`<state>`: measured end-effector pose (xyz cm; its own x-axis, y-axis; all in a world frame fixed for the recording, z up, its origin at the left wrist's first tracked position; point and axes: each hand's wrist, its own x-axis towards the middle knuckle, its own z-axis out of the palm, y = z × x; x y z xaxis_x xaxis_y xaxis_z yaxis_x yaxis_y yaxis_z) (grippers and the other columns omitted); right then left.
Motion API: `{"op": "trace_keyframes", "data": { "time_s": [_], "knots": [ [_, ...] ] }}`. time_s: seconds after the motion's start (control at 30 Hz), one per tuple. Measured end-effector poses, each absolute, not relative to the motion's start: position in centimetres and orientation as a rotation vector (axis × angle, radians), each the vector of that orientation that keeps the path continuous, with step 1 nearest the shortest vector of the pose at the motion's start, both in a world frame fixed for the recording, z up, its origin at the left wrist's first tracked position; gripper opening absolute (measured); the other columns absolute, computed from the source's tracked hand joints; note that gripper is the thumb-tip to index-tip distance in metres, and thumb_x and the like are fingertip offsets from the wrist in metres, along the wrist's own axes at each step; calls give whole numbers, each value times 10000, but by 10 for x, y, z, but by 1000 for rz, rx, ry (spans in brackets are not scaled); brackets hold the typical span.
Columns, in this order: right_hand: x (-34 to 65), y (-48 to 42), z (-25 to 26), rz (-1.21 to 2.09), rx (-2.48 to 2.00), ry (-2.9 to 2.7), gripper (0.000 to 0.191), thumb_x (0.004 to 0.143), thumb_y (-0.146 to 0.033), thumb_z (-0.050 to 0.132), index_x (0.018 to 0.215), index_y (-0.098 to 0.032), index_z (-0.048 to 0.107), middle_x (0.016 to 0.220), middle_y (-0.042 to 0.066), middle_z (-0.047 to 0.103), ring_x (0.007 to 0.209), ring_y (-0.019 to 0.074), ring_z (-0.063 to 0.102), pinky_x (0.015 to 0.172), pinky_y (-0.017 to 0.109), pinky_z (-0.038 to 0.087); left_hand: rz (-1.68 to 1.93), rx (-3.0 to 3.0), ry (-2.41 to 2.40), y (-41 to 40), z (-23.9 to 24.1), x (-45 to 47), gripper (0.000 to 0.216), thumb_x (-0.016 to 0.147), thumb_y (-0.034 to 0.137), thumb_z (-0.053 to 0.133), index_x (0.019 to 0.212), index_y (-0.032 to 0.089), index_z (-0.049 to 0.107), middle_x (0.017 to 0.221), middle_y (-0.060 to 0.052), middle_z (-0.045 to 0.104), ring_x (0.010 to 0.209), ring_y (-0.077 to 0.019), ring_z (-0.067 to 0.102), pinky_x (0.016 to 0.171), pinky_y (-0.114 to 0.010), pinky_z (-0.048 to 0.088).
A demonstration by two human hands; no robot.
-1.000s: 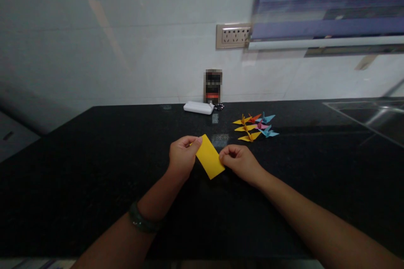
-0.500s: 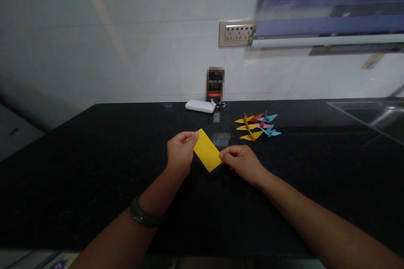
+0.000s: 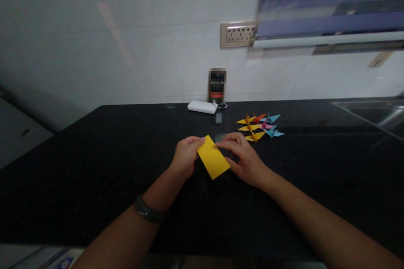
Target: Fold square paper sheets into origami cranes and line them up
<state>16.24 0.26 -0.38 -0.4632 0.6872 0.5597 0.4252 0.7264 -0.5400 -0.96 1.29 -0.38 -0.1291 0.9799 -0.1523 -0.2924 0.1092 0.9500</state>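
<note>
A folded yellow sheet of paper (image 3: 212,158), rectangular in shape, is tilted above the dark countertop. My left hand (image 3: 187,154) pinches its upper left corner, thumb on top and the other fingers behind it. Along the paper's right side is my right hand (image 3: 244,157), its thumb and index finger spread apart. The index fingertip reaches the upper right edge, while the thumb lies close to the right corner. Whether the thumb touches the paper I cannot tell. Several folded paper cranes (image 3: 255,128), in yellow, orange, pink and blue, stand in rows beyond my right hand.
On the black countertop (image 3: 94,168), a white oblong case (image 3: 202,107) with a beaded strap lies by the wall. Behind it a blurred-out dark object (image 3: 217,86) leans upright. A sink (image 3: 378,113) is set in at the right. Sockets (image 3: 238,34) are on the wall.
My right hand has loosened its pinch on the paper's right corner, and its index finger has moved up along the edge. The paper and both hands sit slightly further right and lower in view.
</note>
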Motion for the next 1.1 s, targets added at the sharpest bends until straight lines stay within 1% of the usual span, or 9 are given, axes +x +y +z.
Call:
{"op": "trace_keyframes", "data": {
  "time_s": [0.1,0.27,0.43,0.53,0.67,0.73,0.8,0.97,1.1],
  "knots": [
    [163,0,-2,361,-731,-2208,258,766,-113,506,944,-252,631,1066,60,430,880,153,473,766,316,428,1265,852,1135,11,-4,-8,188,582,283,675,622,120,590,562,-10,596,492,-104,546,474,-216,424],
    [161,0,1,498,-735,-2172,160,820,-169,464,832,-174,624,954,70,475,887,157,476,785,309,413,1239,954,1138,9,-2,-7,203,571,297,700,638,122,625,559,-1,609,501,-97,544,487,-208,421],
    [157,6,-2,606,-958,-1967,115,776,-215,540,685,-164,588,789,37,511,779,143,502,706,284,416,1175,1037,1133,5,2,-4,182,588,287,689,657,121,655,582,-10,634,519,-97,553,511,-210,429],
    [156,9,-5,709,-1089,-1869,142,747,-249,562,633,-165,562,722,19,525,677,124,504,628,260,419,1149,1057,1149,3,3,-2,186,604,288,673,679,118,665,605,-20,642,531,-105,562,515,-217,439],
    [154,9,-5,927,-1242,-1757,181,732,-321,554,643,-164,545,585,-15,501,476,84,437,430,207,353,1134,1052,1133,0,4,0,194,623,314,653,667,125,661,588,-19,635,526,-115,569,514,-228,448],
    [154,8,-5,1008,-1272,-1706,196,723,-342,556,646,-163,534,534,-31,476,420,71,406,378,194,315,1122,1085,1126,-1,5,1,242,654,363,620,648,124,658,568,-25,630,511,-119,564,493,-226,437],
    [153,7,-4,1041,-1271,-1672,204,713,-352,562,645,-162,528,520,-37,465,399,64,398,357,186,302,1134,1144,1159,-2,6,2,251,649,374,625,635,126,658,549,-24,626,492,-116,553,474,-220,420],
    [153,7,-4,1098,-1259,-1641,225,697,-370,580,642,-159,523,520,-41,457,392,56,395,341,176,306,1201,1235,1264,-2,4,4,127,573,255,691,629,143,671,540,-8,636,484,-112,550,475,-212,419],
    [151,6,-3,1189,-1191,-1524,220,690,-363,593,739,-161,523,592,-35,484,421,53,401,341,167,321,1218,1254,1279,-3,6,4,104,584,239,679,628,145,679,546,-13,647,496,-119,562,485,-215,431]
  ]
}}
